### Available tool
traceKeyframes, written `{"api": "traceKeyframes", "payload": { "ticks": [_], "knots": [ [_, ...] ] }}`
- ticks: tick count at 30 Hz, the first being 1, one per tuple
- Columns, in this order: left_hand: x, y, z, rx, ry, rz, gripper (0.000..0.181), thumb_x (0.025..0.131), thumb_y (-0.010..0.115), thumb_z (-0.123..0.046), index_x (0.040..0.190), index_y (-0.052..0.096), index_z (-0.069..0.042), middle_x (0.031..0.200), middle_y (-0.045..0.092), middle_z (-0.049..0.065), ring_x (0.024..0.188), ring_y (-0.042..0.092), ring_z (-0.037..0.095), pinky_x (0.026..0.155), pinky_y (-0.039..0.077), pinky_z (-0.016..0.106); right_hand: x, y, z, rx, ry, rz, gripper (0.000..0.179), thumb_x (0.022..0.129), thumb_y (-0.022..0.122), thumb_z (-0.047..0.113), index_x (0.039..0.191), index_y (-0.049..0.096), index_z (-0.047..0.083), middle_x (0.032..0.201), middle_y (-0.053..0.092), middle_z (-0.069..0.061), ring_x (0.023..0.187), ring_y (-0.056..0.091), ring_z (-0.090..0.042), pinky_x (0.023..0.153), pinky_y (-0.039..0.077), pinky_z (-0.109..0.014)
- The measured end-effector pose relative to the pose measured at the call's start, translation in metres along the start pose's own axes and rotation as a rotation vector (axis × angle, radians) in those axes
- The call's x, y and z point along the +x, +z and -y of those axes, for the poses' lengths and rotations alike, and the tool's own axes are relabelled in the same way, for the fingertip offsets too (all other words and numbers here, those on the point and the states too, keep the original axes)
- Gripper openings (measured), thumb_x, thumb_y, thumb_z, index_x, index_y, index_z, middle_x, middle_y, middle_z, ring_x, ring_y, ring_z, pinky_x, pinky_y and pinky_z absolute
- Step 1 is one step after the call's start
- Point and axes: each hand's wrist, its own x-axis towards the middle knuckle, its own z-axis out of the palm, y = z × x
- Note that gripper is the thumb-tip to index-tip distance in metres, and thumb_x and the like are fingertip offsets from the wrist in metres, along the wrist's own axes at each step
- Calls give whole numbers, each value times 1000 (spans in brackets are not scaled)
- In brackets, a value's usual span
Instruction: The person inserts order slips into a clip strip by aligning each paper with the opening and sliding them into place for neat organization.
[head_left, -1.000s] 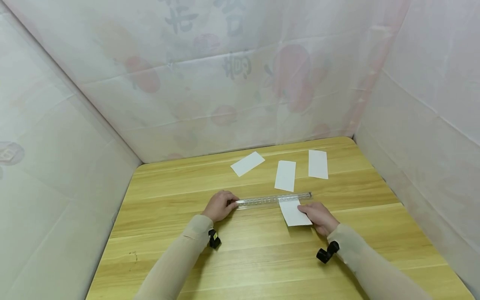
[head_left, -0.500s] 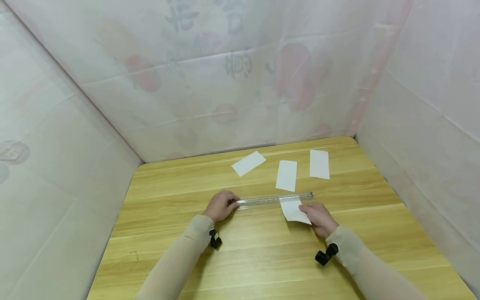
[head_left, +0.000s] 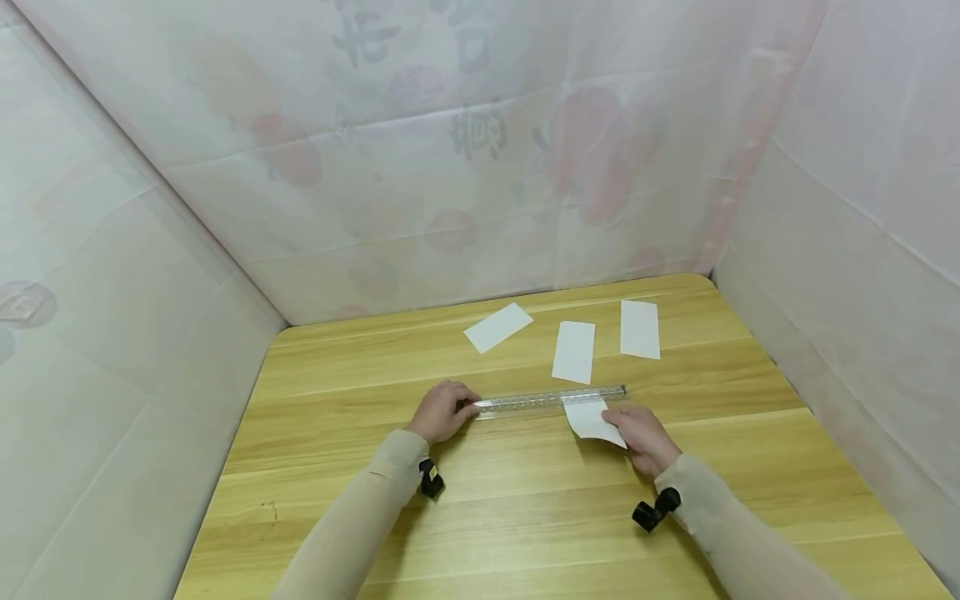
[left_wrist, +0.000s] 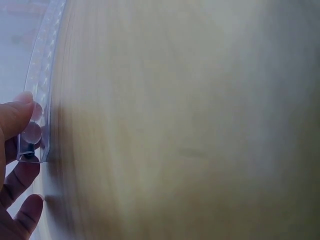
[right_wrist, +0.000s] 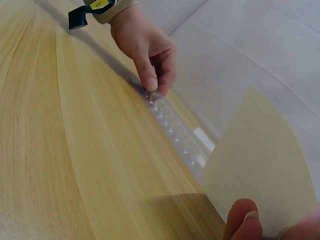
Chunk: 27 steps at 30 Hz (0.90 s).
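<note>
My left hand (head_left: 445, 412) pinches the left end of a long clear plastic strip (head_left: 525, 403) with a row of round, see-through bumps. Thumb and fingers sit at that end in the left wrist view, around the strip's tip (left_wrist: 37, 125). Toward the strip's right end, a white slip of paper (head_left: 592, 419) meets it along the far edge. My right hand (head_left: 643, 435) grips this slip by its right side between thumb and fingers. The paper bows, its near part lifted off the table and casting a shadow. Up close in the right wrist view, the slip (right_wrist: 257, 160) stands tilted.
Three more white slips lie flat beyond the strip: a slanted one (head_left: 498, 327), a middle one (head_left: 573, 352) and one at the right (head_left: 640, 329). The wooden table (head_left: 337, 358) ends at a printed cloth wall (head_left: 420, 200); cloth also hangs on both sides.
The near edge of the paper in my right hand has risen and the slip bends more than before. My left hand stays at the strip's end, and the other slips lie as before.
</note>
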Motion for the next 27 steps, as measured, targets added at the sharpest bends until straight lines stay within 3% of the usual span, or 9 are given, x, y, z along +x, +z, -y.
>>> {"api": "traceKeyframes", "payload": {
  "ticks": [11, 27],
  "knots": [
    [0, -1, -2, 7, -8, 1, 14, 88, 63, -28, 97, 71, -20, 92, 63, -11, 85, 54, 7, 76, 45, 28, 1, -6, 0, 12, 6, -23, 45, 96, 46, 17, 124, 43, -17, 109, 54, -16, 77, 56, -12, 62, 48, -23],
    [-1, -1, -2, -2, 4, -7, 14, 87, 63, -26, 97, 70, -20, 92, 63, -10, 83, 54, 7, 74, 45, 28, -2, -10, 0, 12, -7, -19, 43, 97, 44, 18, 121, 43, -18, 108, 55, -15, 79, 57, -10, 65, 49, -24]
  ]
}}
